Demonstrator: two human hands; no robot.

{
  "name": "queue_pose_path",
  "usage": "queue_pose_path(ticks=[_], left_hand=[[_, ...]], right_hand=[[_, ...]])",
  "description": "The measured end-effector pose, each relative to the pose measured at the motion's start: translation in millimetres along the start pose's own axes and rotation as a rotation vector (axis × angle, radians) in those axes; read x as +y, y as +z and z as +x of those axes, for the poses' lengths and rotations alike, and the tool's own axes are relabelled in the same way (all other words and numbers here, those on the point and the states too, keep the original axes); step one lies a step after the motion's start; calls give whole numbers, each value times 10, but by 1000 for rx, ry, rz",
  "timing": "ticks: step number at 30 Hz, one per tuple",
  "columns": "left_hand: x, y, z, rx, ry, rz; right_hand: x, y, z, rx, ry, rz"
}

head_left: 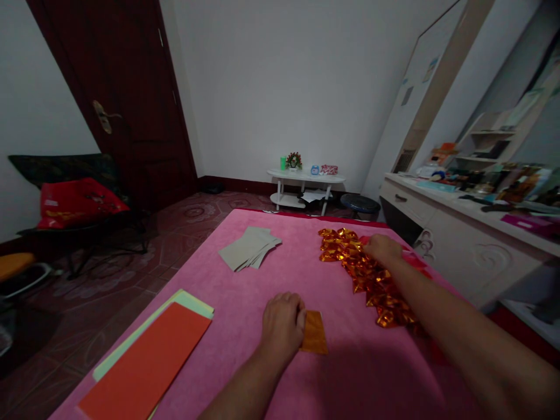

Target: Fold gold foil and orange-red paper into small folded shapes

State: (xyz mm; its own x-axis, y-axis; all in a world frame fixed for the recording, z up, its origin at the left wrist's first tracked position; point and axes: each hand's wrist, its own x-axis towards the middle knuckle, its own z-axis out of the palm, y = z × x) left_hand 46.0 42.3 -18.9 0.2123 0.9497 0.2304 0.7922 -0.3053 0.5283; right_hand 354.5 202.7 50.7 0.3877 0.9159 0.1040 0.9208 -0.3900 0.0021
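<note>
**Left hand on the gold sheet, right hand out at the foil pile**

Taking the pink cloth (245, 291) as the landmark: at its near middle the left hand (282, 324) lies curled, knuckles up, pressing on the left edge of a small gold-orange foil sheet (314, 332). The sheet lies flat on the cloth, just right of that hand, its long axis running roughly away from the person. It looks thin, shiny and creased, and part of it is hidden under the fingers. The left hand is the nearer to it; the right is well apart.

On the cloth's near left corner lies an orange paper stack (149, 361) over pale sheets.

Farther, along the cloth's right side, a pile of folded gold foil pieces (363, 274) stretches away. The right hand (382, 248) rests on its far part, fingers loosely closed; whether they grip a piece I cannot tell.

At the far middle lies a fanned stack of grey sheets (249, 248).
</note>
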Motion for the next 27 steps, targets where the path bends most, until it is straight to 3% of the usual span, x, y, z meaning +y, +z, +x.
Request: queue_pose_path(ticks=[7,17,23,27], left_hand=[[-9,10,-11,13,11,2],[22,-26,9,-24,-4,16],[30,-21,4,-25,11,26],[22,-59,15,-51,-17,40]], right_hand=[[-115,-229,-82,48,33,44],[-628,-260,-430,126,140,222],[-1582,-422,-1058,205,-175,363],[-2181,-614,-1875,251,-661,704]])
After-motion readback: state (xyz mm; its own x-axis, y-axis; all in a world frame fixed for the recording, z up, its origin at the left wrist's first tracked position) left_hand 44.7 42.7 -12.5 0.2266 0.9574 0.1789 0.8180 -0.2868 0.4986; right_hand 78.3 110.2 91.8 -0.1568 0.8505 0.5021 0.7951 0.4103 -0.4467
